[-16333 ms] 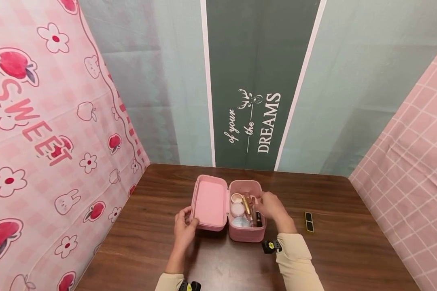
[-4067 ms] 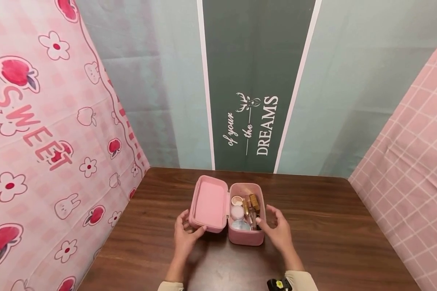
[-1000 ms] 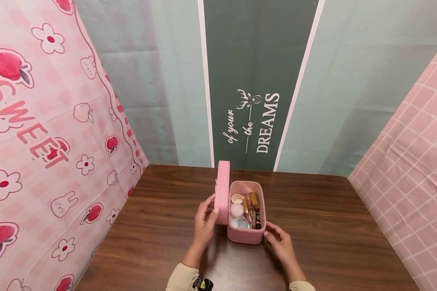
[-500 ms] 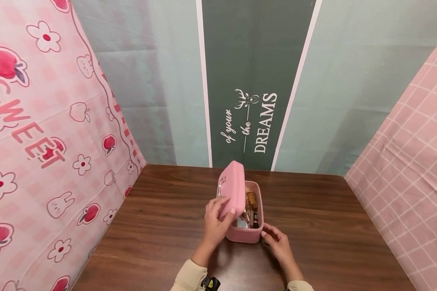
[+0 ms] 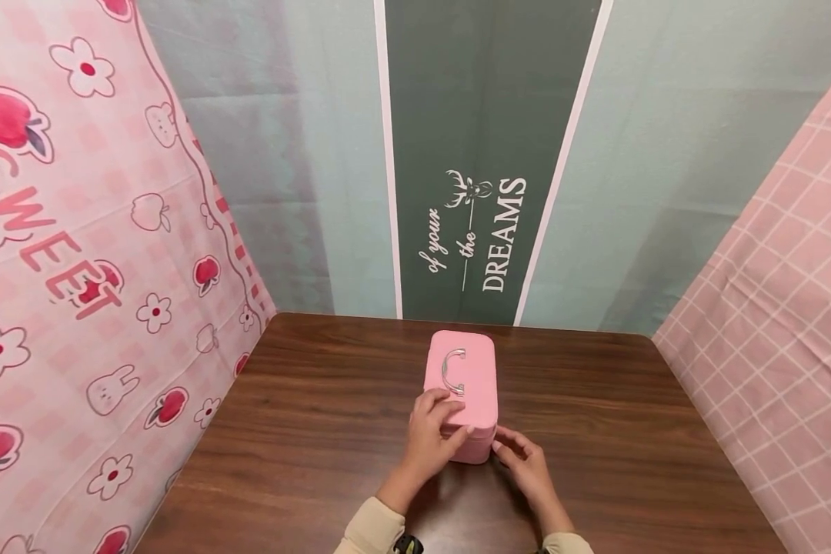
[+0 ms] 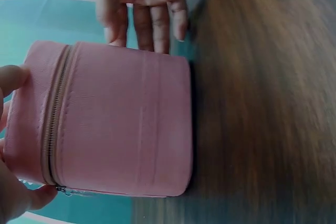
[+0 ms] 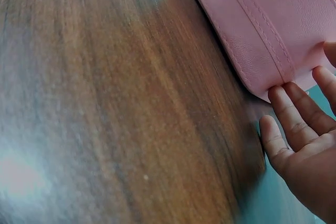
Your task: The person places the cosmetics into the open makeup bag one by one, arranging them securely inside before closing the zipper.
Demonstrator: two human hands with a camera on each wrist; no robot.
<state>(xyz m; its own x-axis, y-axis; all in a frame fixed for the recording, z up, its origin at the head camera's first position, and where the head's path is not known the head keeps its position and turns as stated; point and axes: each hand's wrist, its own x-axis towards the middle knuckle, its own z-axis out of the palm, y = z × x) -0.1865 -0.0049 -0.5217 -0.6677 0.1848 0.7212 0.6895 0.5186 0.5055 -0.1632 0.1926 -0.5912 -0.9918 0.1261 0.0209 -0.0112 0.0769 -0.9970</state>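
Observation:
A pink zippered makeup case (image 5: 481, 377) stands upright on the table with its lid down. A silver handle (image 5: 452, 372) is on top. My left hand (image 5: 429, 438) holds the lid at its front left, fingers over the top and thumb at the front edge. The left wrist view shows the case's front (image 6: 107, 119) and the zipper teeth (image 6: 55, 114) below the lid, with fingertips on the lid's sides. At the lower right corner, my right hand (image 5: 529, 469) touches the case's side with nearly straight fingers (image 7: 289, 114). The cosmetics inside are hidden.
The case stands on a dark wood-grain table (image 5: 609, 431). Behind it hangs a grey-green curtain with lettering (image 5: 505, 235). Pink printed cloth (image 5: 76, 308) hangs at the left, pink checked cloth (image 5: 796, 308) at the right.
My left hand has swung the lid rightward and down over the cosmetics. My right hand stays at the case's right corner. The small black-and-yellow item seen earliest has left the table.

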